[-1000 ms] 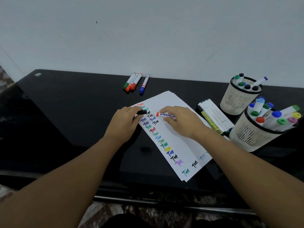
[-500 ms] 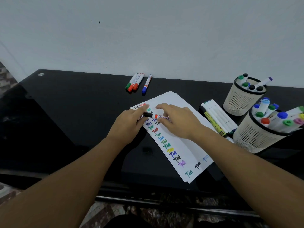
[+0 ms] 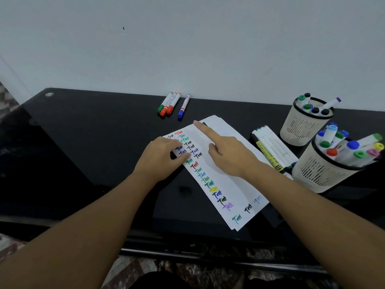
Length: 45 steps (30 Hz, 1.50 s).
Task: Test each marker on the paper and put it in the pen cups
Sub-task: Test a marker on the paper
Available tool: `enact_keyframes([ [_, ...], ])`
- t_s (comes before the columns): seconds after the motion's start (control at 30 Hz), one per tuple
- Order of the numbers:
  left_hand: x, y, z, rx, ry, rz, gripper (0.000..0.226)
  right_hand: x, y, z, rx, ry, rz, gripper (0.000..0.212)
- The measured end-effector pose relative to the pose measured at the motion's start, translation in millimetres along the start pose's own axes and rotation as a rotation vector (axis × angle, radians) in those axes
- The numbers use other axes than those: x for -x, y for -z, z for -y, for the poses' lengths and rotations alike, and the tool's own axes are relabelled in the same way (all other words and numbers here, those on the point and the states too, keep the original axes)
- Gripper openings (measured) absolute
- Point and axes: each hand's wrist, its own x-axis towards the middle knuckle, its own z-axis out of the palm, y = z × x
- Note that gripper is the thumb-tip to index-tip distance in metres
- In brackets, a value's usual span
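A white sheet of paper (image 3: 229, 180) lies slanted on the black table (image 3: 93, 132), with a column of coloured test scribbles along its left side. My left hand (image 3: 160, 161) rests on the sheet's left edge, fingers fairly flat over the scribbles. My right hand (image 3: 227, 151) is over the upper part of the sheet with the index finger stretched out. It holds a marker (image 3: 205, 123); only the black end shows past the fingertip. Two cream pen cups, one far (image 3: 300, 130) and one near (image 3: 318, 176), stand at the right, full of markers.
Three markers (image 3: 168, 104) (green and red caps) and a blue-capped one (image 3: 184, 106) lie at the back by the wall. Several white markers and a yellow one (image 3: 270, 149) lie between the paper and the cups. The table's front edge is close below the paper.
The black cap went from my left hand onto the marker. My right hand then moved up the sheet with the marker; my left hand settled flat on the paper's edge.
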Motion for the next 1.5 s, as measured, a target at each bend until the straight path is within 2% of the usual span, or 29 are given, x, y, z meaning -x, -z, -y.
enact_keyframes([
  [0.33, -0.5, 0.0, 0.5, -0.005, 0.021, 0.012, 0.051, 6.5, -2.8, 2.5, -0.107, -0.047, 0.001, 0.056],
  [0.53, -0.2, 0.3, 0.9, -0.01, 0.017, 0.023, 0.057, 10.2, -0.9, 4.1, -0.235, -0.104, -0.001, 0.062],
  [0.7, 1.1, 0.7, 1.5, -0.028, -0.032, 0.031, 0.067, 12.5, 8.1, 0.3, -0.336, -0.189, 0.012, 0.04],
  [0.8, 0.4, 1.0, -1.4, -0.069, -0.053, 0.112, 0.078, 20.2, 20.0, 0.0, -0.522, -0.281, 0.051, 0.042],
  [0.93, 0.9, 2.2, -15.7, -0.109, -0.04, 0.288, 0.087, 30.5, 31.1, -7.1, -0.538, -0.302, 0.085, 0.051],
  [1.0, 7.1, 0.5, -28.0, -0.09, -0.04, 0.363, 0.087, 33.1, 31.0, -12.1, -0.554, -0.307, 0.035, 0.038],
  [1.07, 14.2, -1.6, -35.9, -0.079, -0.042, 0.41, 0.084, 34.6, 33.1, -12.1, -0.598, -0.332, -0.083, 0.019],
  [1.1, 16.9, -1.9, -37.4, -0.082, -0.038, 0.421, 0.082, 35.1, 36.6, -10.0, -0.641, -0.35, -0.127, 0.016],
  [1.13, 18.1, -1.9, -37.4, -0.088, -0.032, 0.42, 0.081, 35.5, 40.8, -6.4, -0.668, -0.369, -0.152, 0.026],
  [1.17, 18.2, -1.9, -36.9, -0.09, -0.029, 0.41, 0.08, 36.2, 46.0, -3.1, -0.656, -0.39, -0.168, 0.038],
  [1.23, 17.9, -2.8, -34.8, -0.079, -0.025, 0.391, 0.081, 35.8, 58.6, 1.0, -0.461, -0.379, -0.252, 0.053],
  [1.3, 18.3, -4.6, -33.4, -0.064, -0.024, 0.383, 0.082, 35.6, 74.2, -0.1, -0.252, -0.314, -0.358, 0.045],
  [1.37, 18.2, -6.1, -32.4, -0.048, -0.017, 0.379, 0.084, 35.6, 95.5, -3.0, -0.184, -0.268, -0.429, 0.028],
  [1.5, 17.2, -6.9, -31.0, -0.037, -0.005, 0.365, 0.084, 38.0, 145.4, -15.9, -0.06, -0.275, -0.516, 0.028],
])
